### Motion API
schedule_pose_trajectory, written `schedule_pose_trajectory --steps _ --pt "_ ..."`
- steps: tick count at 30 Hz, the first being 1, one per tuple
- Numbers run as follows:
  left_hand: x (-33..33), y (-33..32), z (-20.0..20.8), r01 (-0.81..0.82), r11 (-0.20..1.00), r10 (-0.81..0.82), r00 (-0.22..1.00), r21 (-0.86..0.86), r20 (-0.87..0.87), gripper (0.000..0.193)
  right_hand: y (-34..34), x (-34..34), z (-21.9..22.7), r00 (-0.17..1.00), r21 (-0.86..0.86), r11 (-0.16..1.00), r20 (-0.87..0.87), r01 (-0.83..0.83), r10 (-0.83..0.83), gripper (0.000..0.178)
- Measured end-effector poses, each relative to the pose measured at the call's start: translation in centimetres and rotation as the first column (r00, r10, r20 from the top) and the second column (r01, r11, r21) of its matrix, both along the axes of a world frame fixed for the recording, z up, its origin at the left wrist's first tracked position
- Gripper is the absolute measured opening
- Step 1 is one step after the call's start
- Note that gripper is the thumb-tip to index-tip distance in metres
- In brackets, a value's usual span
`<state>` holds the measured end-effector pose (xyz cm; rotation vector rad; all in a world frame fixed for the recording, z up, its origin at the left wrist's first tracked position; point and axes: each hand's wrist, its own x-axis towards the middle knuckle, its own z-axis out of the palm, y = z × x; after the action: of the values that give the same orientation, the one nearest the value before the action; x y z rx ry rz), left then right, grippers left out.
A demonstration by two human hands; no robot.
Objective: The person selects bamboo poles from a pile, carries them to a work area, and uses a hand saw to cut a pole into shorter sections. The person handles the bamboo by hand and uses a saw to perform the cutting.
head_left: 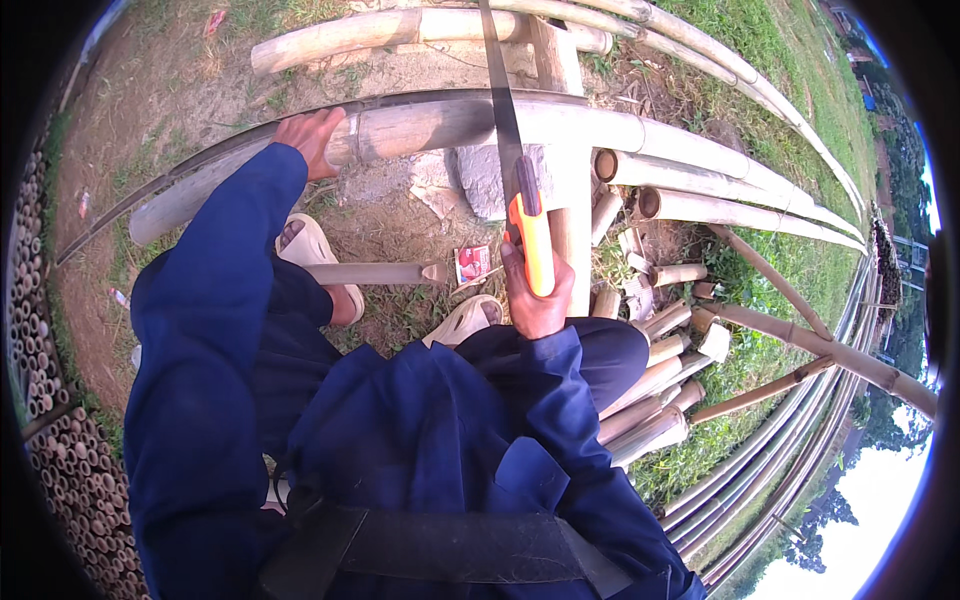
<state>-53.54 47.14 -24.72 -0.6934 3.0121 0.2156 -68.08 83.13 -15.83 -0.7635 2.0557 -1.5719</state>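
A thick bamboo pole [420, 128] lies crosswise in front of me, near a grey stone block [478, 180]. My left hand [312, 140] is wrapped over the pole left of its middle. In my right hand [537, 290] is the orange and dark handle of a hand saw [535, 225], fingers closed round it. The saw's blade points away from me and crosses the pole; whether its teeth are in the bamboo I cannot tell. Below the pole, a short bamboo piece [375, 274] lies by my sandalled feet.
Cut bamboo pieces [655, 385] are heaped beside my right knee. Two hollow poles [700, 205] lie to the right, and a slanting bamboo frame [800, 345] stands beyond. Many cut tubes [85, 480] are stacked at far left. A red packet [472, 265] lies on the ground.
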Motion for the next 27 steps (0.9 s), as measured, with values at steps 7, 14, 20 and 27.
schedule_pose_trajectory --steps 7,14,20,27 --pt "-1.6 -0.6 -0.5 -0.065 0.998 0.064 0.996 0.017 0.061 0.087 -0.4 -0.6 1.7 0.980 0.007 1.000 0.200 0.015 -0.016 0.020" --pt "-0.4 -0.6 -1.7 -0.012 1.000 0.012 1.000 -0.002 0.016 0.085 10.7 6.7 0.4 0.991 0.212 0.972 0.064 0.100 -0.116 0.032" --pt "-1.5 -0.7 -0.7 -0.028 0.999 0.028 0.999 0.019 0.025 0.083 -0.1 0.3 1.1 0.998 0.070 0.996 -0.010 0.061 -0.060 0.017" --pt "-0.5 -0.1 -0.8 0.001 0.999 -0.003 0.999 -0.041 -0.048 0.074 9.9 6.9 0.9 0.993 0.141 0.983 -0.027 0.121 -0.118 0.019"
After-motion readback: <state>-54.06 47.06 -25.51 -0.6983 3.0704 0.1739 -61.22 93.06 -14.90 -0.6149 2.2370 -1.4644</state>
